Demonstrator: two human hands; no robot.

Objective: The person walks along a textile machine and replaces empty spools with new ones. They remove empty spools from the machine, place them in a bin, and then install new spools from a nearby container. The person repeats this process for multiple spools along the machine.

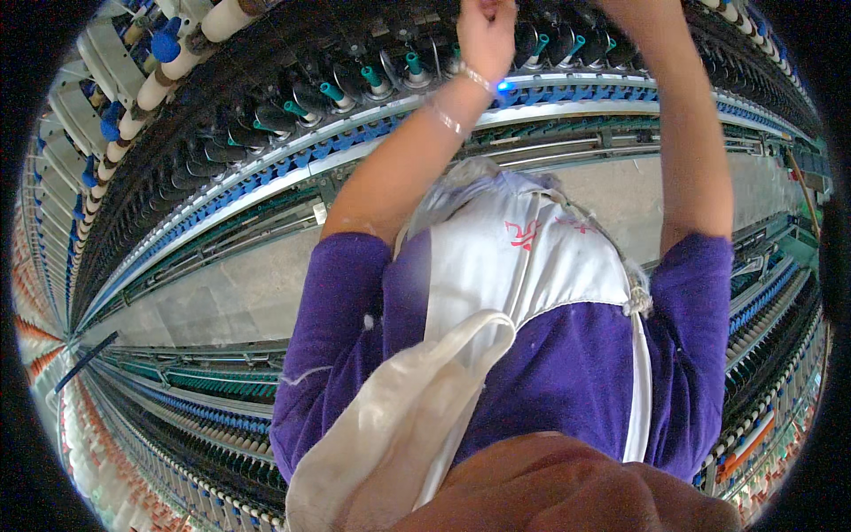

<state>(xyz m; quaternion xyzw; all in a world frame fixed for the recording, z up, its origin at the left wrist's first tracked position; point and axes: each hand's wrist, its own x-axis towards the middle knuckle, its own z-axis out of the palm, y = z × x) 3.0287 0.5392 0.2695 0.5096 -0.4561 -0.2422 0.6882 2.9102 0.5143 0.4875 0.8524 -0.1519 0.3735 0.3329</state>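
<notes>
My left hand [487,34] reaches up to the top edge over a row of teal spindles on a long spinning frame [337,137]. Its fingers look curled together, partly cut off by the edge, so whatever they may hold is hidden. Bracelets circle that wrist. To the right, my right hand [640,12] is mostly out of the picture and its fingers do not show. Below the hands, teal spindles [412,64] stand among dark round parts. A blue light [505,86] glows beside my left wrist.
A blue-and-white rail [355,133] runs along the frame. White rollers with blue knobs [165,44] line the upper left. Behind me another machine row [191,399] stands across the grey aisle floor [222,306]. My white apron [532,257] hangs over a purple shirt.
</notes>
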